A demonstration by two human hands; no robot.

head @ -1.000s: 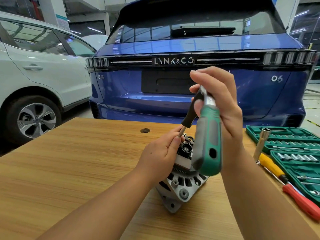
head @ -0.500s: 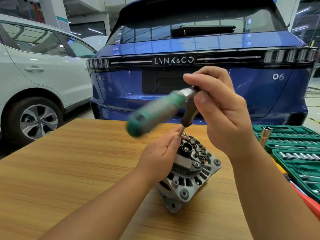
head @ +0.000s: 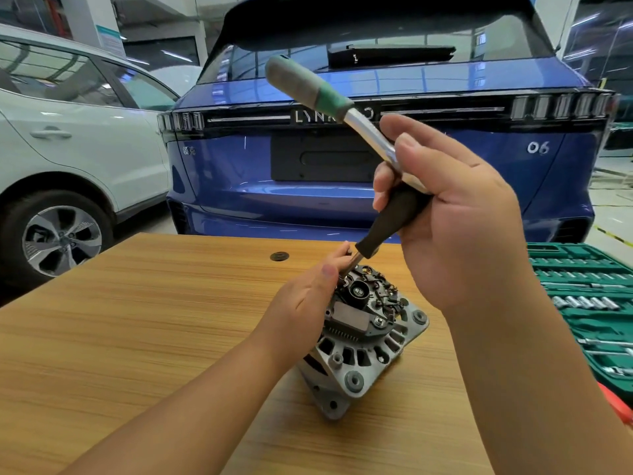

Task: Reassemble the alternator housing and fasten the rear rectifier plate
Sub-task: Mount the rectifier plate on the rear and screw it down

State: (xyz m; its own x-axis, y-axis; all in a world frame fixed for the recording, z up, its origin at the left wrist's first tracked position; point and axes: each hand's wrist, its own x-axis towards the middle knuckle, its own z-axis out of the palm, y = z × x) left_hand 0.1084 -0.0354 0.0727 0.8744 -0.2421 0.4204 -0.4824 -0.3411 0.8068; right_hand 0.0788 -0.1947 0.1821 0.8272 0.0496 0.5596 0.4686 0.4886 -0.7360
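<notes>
Sitting tilted on the wooden counter (head: 137, 320), near its middle and toward the 3 o'clock side, the alternator (head: 363, 337) is leaning with its rear face turned up toward the camera. The left hand (head: 301, 303) is reaching in from 7 o'clock, its fingertips pinching the thin metal shaft of the ratchet (head: 346, 114) right where it is meeting the rear plate (head: 359, 303) at about 11 o'clock on that face. The right hand (head: 462, 217) is curling around the tool's black middle section, with the silver arm and green grip pointing up toward 10 o'clock. Judging by its cast metal body and ribbed vents, the alternator is looking heavy, stiff and unlikely to slide much, though its tilted rest is suggesting it could rock under sideways force. The dark plastic parts and small copper-coloured pieces on the rear plate are appearing fragile, so the safer hold is probably the grey outer rim or the mounting ears at 5 o'clock. A green socket tray (head: 582, 303) is lying at 3 o'clock, well apart from the work.
</notes>
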